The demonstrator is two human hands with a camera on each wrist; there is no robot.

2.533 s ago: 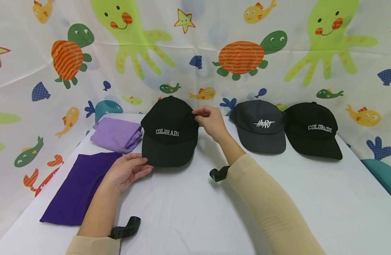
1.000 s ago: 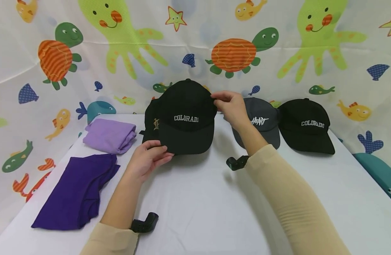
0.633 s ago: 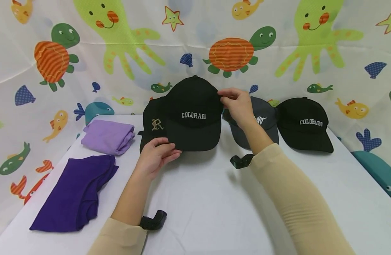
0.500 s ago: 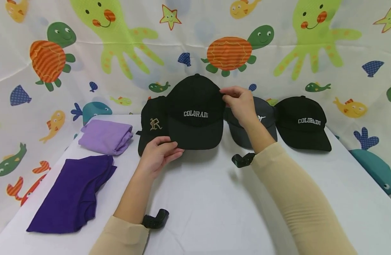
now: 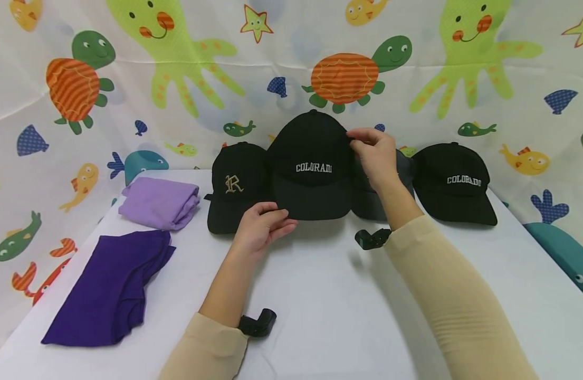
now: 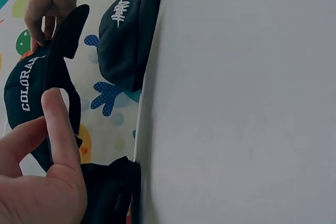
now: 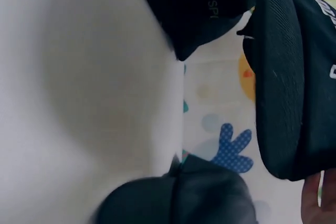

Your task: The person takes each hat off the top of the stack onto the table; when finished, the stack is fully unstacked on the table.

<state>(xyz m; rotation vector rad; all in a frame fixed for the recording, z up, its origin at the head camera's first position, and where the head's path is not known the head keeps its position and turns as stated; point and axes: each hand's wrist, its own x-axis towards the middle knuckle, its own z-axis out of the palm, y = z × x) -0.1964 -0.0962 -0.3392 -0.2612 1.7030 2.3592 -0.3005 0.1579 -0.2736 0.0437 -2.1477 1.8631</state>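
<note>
Both hands hold up a black baseball cap [image 5: 313, 150] with white COLORADO lettering, lifted off the table near the back. My left hand [image 5: 264, 228] pinches the brim's lower left edge between thumb and fingers. At the crown's right side, my right hand [image 5: 375, 154] pinches the fabric with its fingertips. Behind the held cap to the left sits a black cap with a gold R [image 5: 239, 184]. A dark grey cap [image 5: 371, 203] is partly hidden by the held cap and my right hand. In the left wrist view, the left fingers [image 6: 59, 129] lie against the held cap's brim.
Another black COLORADO cap [image 5: 455, 184] sits at the back right of the white table [image 5: 319, 306]. Folded lilac cloth [image 5: 159, 203] and dark purple cloth [image 5: 106, 290] lie on the left. A patterned curtain [image 5: 282, 31] hangs behind the table.
Both hands have lifted the held cap and carried it to the right. The gold R cap behind it has come into view, while the grey cap has become more covered.
</note>
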